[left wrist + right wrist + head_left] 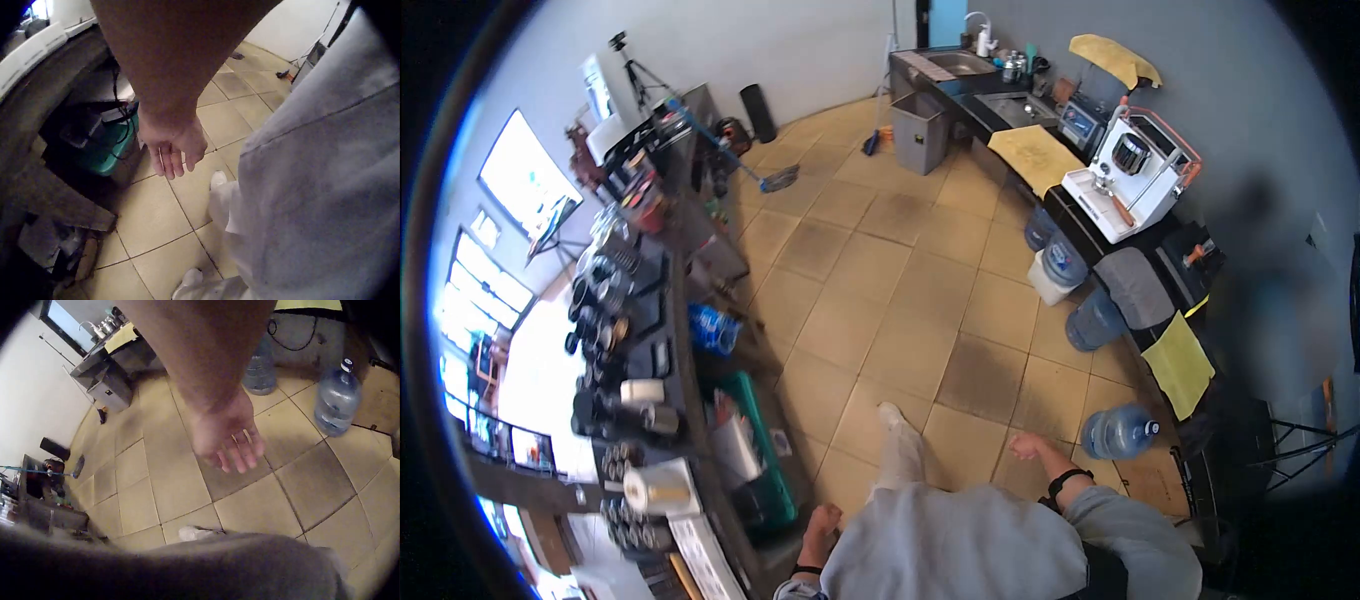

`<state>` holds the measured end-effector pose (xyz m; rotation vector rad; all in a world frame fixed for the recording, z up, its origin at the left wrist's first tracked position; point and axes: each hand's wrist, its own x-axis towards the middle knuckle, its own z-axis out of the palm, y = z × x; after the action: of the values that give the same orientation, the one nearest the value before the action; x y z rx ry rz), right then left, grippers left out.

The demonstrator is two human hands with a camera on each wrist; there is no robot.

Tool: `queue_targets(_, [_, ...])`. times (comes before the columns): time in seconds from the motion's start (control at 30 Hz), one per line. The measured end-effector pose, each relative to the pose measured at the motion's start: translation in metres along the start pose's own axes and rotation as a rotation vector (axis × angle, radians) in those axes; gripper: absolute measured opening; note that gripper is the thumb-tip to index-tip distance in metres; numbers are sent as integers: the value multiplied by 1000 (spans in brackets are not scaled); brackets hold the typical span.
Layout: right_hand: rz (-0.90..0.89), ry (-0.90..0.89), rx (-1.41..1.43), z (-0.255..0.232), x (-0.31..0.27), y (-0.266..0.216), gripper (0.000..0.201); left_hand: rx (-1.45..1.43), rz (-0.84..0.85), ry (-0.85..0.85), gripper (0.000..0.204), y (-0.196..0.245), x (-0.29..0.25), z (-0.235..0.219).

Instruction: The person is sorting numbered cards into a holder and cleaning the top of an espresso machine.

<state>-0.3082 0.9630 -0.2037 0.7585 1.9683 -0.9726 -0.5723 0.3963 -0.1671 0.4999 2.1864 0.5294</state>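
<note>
My left hand (174, 145) hangs with loosely bent fingers over the tiled floor and holds nothing. Beside it, under the left counter, is a green plastic crate (752, 452) with papers and cables in it. My right hand (230, 439) is held out on the other side of the body, its fingers relaxed and nothing in it. Nearest to it in the head view stands a large clear water jug (1116, 432) on the floor, a short way to the right of the fingers. One light shoe (892, 414) steps forward on the tiles.
Along the left runs a counter crowded with jars (612, 270) and cups. On the right counter are a white espresso machine (1128, 175), a grey cloth (1135, 287) and a yellow cloth (1179, 366). More water jugs (1095, 320) stand below. A grey bin (919, 134) and mop (780, 179) are ahead.
</note>
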Motion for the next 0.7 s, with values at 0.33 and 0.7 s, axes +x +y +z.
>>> queue_targets(0.33, [-37,283,652,-242,39,-166,15,-433,163,-105,33,66,331,-151])
queue_targets(0.7, [102,267,633,-387,157,-173,23,-237,453,-198,25,364,555,-334])
